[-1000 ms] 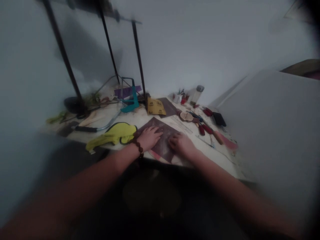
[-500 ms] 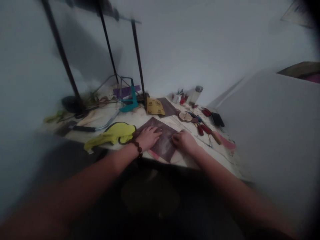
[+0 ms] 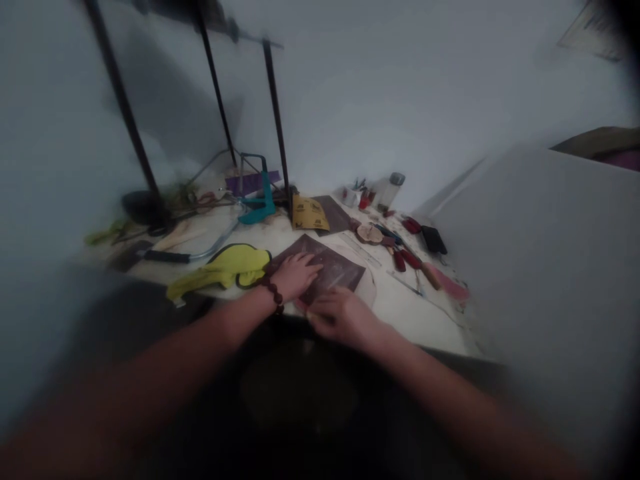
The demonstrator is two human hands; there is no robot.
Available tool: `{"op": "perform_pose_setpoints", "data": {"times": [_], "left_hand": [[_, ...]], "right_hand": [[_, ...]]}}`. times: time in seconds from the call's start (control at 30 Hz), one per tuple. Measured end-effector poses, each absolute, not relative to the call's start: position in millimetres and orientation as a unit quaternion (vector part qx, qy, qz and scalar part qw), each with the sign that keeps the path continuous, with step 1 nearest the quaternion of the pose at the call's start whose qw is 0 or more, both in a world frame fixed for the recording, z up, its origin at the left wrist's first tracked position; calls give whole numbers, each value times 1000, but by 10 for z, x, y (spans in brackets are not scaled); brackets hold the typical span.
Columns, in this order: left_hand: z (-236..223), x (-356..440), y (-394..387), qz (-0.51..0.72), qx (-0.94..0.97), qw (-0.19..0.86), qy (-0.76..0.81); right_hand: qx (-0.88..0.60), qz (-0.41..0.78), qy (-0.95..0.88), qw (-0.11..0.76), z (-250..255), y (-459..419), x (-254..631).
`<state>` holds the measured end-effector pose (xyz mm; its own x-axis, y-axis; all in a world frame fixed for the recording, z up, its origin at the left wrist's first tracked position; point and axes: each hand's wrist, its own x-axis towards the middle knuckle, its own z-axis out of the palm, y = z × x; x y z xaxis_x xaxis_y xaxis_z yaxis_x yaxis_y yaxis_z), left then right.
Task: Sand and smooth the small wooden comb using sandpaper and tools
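Observation:
A dark brown sheet of sandpaper (image 3: 336,268) lies on the pale worktable (image 3: 405,307) near its front edge. My left hand (image 3: 296,275), with a bead bracelet on the wrist, rests flat on the sheet's left part, fingers stretched out. My right hand (image 3: 340,317) is at the sheet's near corner by the table edge, fingers curled together on something small that I cannot make out. A pinkish piece (image 3: 301,306) shows under the sheet's near edge.
A yellow cloth (image 3: 225,269) lies left of the sheet. Behind are a teal frame tool (image 3: 259,195), a yellow sandpaper sheet (image 3: 310,213), a round wooden piece (image 3: 370,233), red-handled tools (image 3: 407,257), a jar (image 3: 391,189) and black stand legs (image 3: 277,127). A pale panel (image 3: 550,267) rises at right.
My right hand has pulled back from the sheet's right side toward me, to its near corner. My left hand stays in place on the sheet.

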<state>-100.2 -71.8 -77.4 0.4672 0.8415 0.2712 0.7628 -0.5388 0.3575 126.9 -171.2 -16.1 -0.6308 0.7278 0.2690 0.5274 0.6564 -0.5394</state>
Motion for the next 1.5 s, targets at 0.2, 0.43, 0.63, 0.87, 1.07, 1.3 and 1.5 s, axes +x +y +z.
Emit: {"op": "perform_pose_setpoints", "data": {"times": [0.2, 0.43, 0.63, 0.87, 1.07, 1.3, 1.5], "left_hand": [[-303, -864, -1043, 308, 818, 150, 461], [432, -428, -1933, 409, 658, 511, 372], [502, -470, -2135, 421, 559, 607, 377], [647, -506, -2267, 451, 601, 542, 376], [790, -438, -2374, 461, 612, 496, 408], [814, -475, -2399, 453, 620, 498, 404], [810, -500, -2376, 473, 631, 480, 384]], "right_hand": [[-395, 629, -366, 561, -107, -1892, 1365], [-288, 736, -264, 554, 0, -2257, 1142], [-258, 734, -265, 569, 175, -2417, 1220], [-240, 736, -258, 579, 314, -2492, 1242], [-257, 727, -303, 560, 341, -2568, 1178], [-239, 732, -327, 548, 423, -2663, 1250], [-224, 755, -301, 537, 397, -2663, 1245]]}}
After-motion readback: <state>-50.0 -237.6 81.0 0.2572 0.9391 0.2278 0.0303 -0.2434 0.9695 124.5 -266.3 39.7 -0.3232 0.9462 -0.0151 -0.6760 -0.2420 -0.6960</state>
